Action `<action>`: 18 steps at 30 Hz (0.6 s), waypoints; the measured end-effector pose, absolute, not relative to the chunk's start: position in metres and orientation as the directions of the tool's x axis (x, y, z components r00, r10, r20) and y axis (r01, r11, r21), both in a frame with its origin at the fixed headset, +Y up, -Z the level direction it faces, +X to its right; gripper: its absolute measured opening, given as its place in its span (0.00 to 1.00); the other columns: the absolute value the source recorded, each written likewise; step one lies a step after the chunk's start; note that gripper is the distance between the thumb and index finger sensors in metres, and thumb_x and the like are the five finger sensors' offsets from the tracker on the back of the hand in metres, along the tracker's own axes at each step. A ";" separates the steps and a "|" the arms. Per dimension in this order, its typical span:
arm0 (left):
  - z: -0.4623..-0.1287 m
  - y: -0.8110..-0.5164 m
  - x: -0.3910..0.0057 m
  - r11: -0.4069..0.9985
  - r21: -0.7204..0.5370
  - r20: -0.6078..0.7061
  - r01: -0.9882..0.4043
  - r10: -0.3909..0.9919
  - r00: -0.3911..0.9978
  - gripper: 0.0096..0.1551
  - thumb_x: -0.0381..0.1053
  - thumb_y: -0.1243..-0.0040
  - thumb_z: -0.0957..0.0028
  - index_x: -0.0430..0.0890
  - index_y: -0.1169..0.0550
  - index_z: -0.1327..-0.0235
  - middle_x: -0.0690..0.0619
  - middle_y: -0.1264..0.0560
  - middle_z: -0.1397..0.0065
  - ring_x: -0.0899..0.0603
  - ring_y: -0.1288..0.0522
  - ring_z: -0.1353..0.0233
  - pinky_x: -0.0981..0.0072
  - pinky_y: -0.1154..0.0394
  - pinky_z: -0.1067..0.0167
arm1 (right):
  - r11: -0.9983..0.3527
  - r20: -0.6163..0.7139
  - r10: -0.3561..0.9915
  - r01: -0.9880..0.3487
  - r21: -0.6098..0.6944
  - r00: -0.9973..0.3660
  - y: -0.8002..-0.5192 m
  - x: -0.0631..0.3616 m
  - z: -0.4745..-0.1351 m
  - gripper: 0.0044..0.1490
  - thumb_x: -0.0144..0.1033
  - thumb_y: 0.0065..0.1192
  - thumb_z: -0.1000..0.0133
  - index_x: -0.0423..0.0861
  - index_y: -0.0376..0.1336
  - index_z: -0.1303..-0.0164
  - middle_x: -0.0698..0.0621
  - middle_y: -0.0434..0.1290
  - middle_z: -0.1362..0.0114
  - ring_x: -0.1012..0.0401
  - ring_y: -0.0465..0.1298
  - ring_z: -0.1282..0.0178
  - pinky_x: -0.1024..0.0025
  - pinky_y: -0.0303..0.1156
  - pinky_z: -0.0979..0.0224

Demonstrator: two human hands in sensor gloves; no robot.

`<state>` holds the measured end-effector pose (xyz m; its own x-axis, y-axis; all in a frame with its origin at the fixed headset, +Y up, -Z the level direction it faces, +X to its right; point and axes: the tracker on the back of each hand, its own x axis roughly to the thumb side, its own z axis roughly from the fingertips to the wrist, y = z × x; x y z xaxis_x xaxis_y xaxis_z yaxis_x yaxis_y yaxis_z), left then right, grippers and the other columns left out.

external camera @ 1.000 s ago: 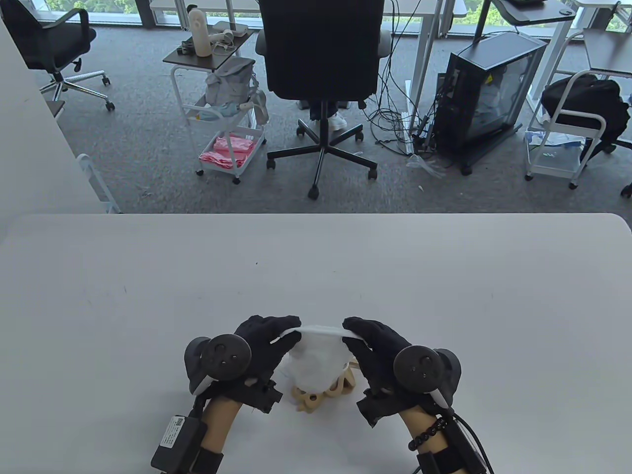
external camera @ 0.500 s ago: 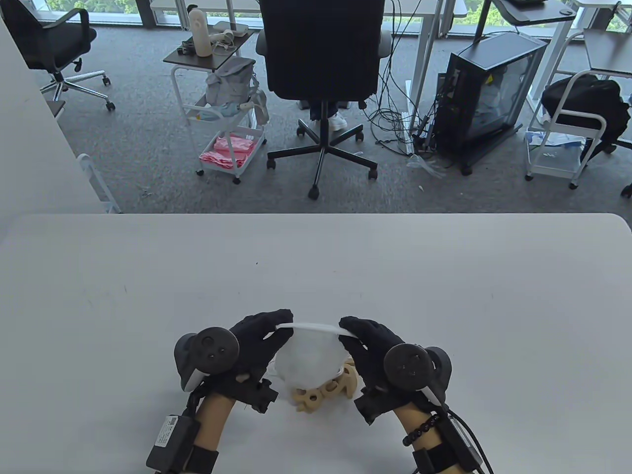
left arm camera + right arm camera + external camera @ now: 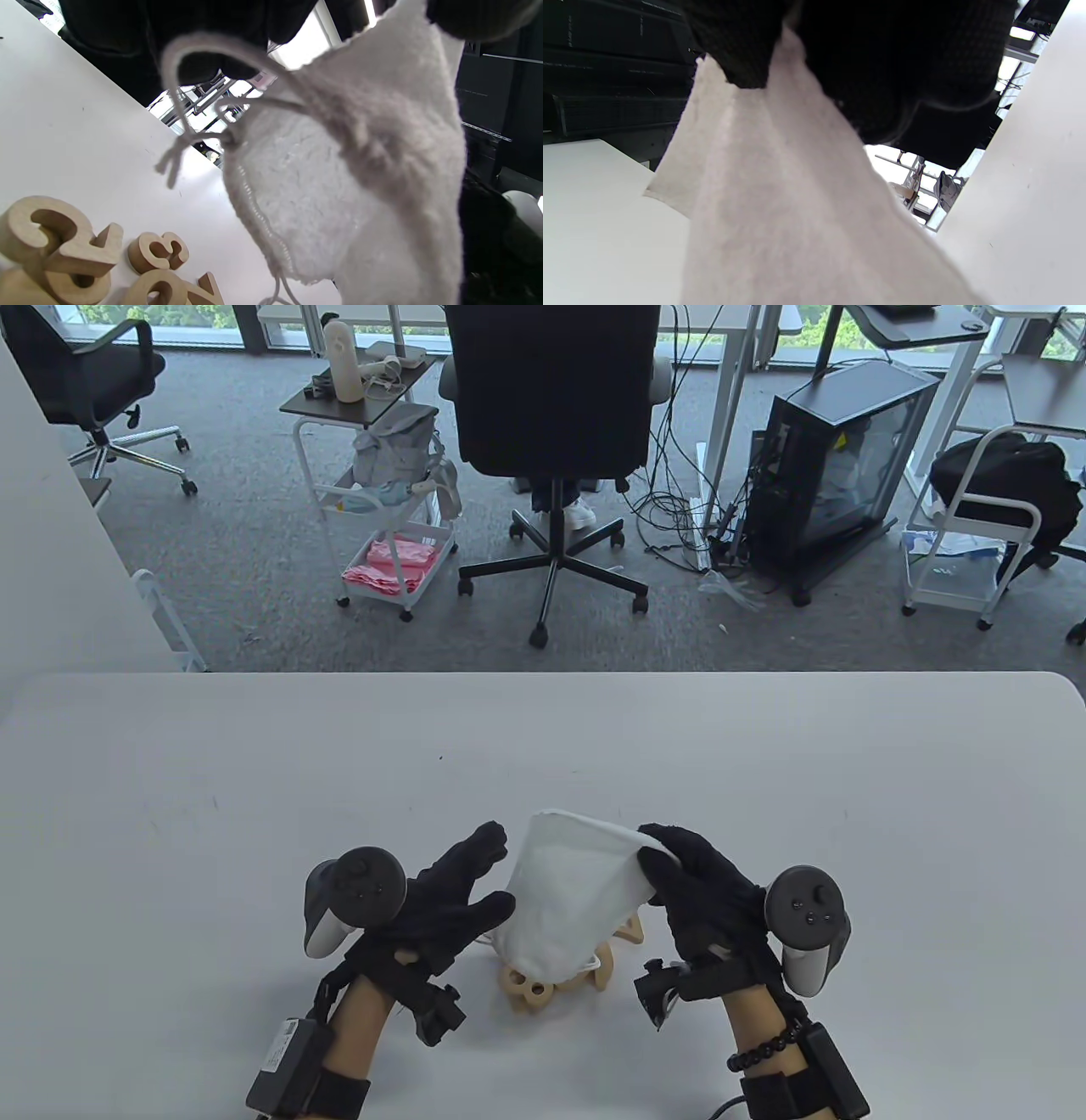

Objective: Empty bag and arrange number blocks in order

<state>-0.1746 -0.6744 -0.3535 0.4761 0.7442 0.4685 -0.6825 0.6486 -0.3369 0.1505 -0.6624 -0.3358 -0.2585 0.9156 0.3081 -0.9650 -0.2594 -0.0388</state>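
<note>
Hanging upside down over the near middle of the tabletop (image 3: 254,780), the white fleece bag (image 3: 567,891) is held up by one upper corner, which is pinched between the thumb and fingers of the right hand (image 3: 700,891). In the right wrist view the cloth (image 3: 780,203) is seen clamped under the black glove at the top of the picture. The left hand (image 3: 441,899) is seen beside the bag's left edge with its fingers spread and nothing gripped; whether its fingertips touch the cloth cannot be told. The bag's mouth is turned downward, and its drawstring (image 3: 186,140) is shown dangling in a loose loop in the left wrist view. Directly beneath the mouth, a small pile of wooden number blocks (image 3: 543,980) is lying on the tabletop, partly covered by the bag's lower edge. In the left wrist view a 2 (image 3: 59,241) and a 3 (image 3: 159,252) can be read among the blocks; the others are cut off by the picture's edge. Whether any blocks are left inside the bag cannot be told.
</note>
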 end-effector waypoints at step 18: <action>-0.373 -0.656 -0.246 0.583 -0.138 0.142 -0.801 0.812 0.566 0.23 0.53 0.43 0.40 0.38 0.17 0.46 0.53 0.13 0.61 0.51 0.11 0.65 0.46 0.17 0.46 | -0.166 0.183 0.968 -0.984 -0.059 -0.174 -0.684 0.165 -0.350 0.24 0.38 0.66 0.41 0.40 0.70 0.38 0.49 0.82 0.48 0.57 0.86 0.55 0.60 0.85 0.49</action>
<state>-0.2458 -0.6564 -0.3735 0.5662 0.8119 0.1423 -0.8010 0.5827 -0.1376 0.1645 -0.6841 -0.3502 -0.1738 0.9676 0.1834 -0.9844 -0.1657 -0.0586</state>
